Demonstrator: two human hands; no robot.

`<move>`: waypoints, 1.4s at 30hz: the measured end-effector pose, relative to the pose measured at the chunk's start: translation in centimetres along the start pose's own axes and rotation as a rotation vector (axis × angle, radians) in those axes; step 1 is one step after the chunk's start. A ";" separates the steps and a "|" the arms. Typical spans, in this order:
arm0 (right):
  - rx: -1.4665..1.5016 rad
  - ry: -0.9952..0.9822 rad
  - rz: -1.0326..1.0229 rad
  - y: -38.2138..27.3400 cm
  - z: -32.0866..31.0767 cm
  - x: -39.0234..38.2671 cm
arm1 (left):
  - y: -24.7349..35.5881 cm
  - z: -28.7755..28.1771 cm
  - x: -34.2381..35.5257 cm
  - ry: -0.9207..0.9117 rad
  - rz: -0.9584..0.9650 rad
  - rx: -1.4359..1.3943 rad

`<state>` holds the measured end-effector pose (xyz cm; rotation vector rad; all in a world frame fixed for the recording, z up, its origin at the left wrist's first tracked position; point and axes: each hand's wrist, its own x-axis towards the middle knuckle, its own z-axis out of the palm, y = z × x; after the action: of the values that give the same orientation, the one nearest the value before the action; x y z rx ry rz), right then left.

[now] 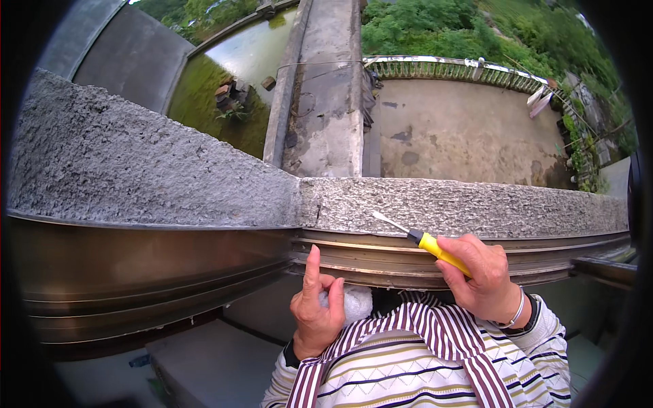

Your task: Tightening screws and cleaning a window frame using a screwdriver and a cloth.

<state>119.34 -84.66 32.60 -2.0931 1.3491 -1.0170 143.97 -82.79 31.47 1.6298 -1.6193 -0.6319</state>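
My right hand point(481, 275) is closed around the yellow handle of a screwdriver point(442, 253). The screwdriver has a black collar, and its metal shaft points up and left, over the rough concrete sill point(442, 204). My left hand point(317, 309) is at the inner edge of the metal window track point(381, 258). Its index finger stretches up toward the track's corner, while the thumb stands apart. A crumpled white wad point(357, 304), perhaps cloth or tissue, shows behind the thumb, and the other fingers curl toward it. How firmly they hold it is partly hidden.
A bronze metal frame panel point(149, 265) runs along the left, below a rough grey ledge point(136, 156). Beyond the sill lie a concrete wall top point(326, 88), a pool of greenish water point(238, 68) and a lower terrace point(469, 129) with a balustrade point(442, 66).
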 end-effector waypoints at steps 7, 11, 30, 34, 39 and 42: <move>-0.001 -0.188 -0.062 -1.1 -2.0 0.8 | -3.9 -1.9 -3.2 0.140 -0.013 0.098; -0.127 -0.344 -0.115 -2.3 -3.7 2.8 | -4.1 -1.5 -3.5 0.116 -0.023 0.109; -0.504 -0.666 -0.371 -1.0 -2.3 3.5 | -7.5 2.7 -3.3 0.182 -0.370 -0.605; -0.551 -0.628 -0.492 -2.7 -0.1 5.6 | -7.8 2.9 -3.5 0.206 -0.359 -0.587; -0.474 -0.656 -0.533 -2.9 2.2 8.2 | -7.8 3.4 -3.6 0.210 -0.383 -0.632; -0.513 -0.639 -0.637 -2.8 4.1 8.6 | -7.5 3.4 -3.5 0.212 -0.372 -0.615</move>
<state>126.28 -91.36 34.87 -2.9766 0.6580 -0.1126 145.66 -80.42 23.01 1.4646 -0.8487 -0.9924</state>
